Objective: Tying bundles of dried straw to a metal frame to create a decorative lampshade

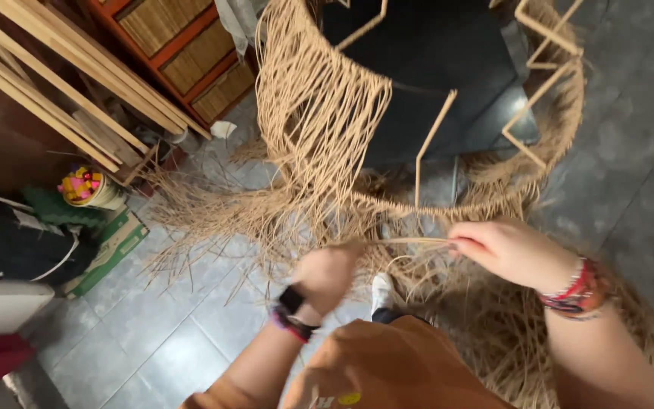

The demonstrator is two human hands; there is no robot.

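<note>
head cam: right hand [510,250] pinched a bundle of straw strands [406,242] pulled level under the half-woven frame [418,113]. left hand [327,274] was blurry at the other end, looked closed on them, couldn't tell for sure. frame's top was cut off.

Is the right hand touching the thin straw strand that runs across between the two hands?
Touching. The head view shows the right hand with its fingers pinched on the end of the straw strand, no gap between them.
</note>
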